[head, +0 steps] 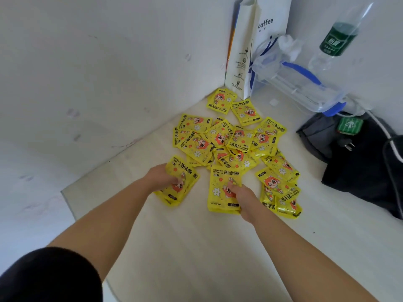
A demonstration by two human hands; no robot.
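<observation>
Gripping a flat yellow foil hand-warmer packet (187, 173) in the left hand (162, 174), on the pale wooden table (196, 247), at the near left of the scattered heap of like packets (229, 140). Pinching a second yellow packet (219, 192) in the right hand (243, 194), just before that heap.

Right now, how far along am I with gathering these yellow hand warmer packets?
Early on. A small bunch lies overlapped beside the right hand. The left hand grips one packet; the right hand pinches a second packet. The loose heap and two packets by the coffee bag lie scattered.
</observation>
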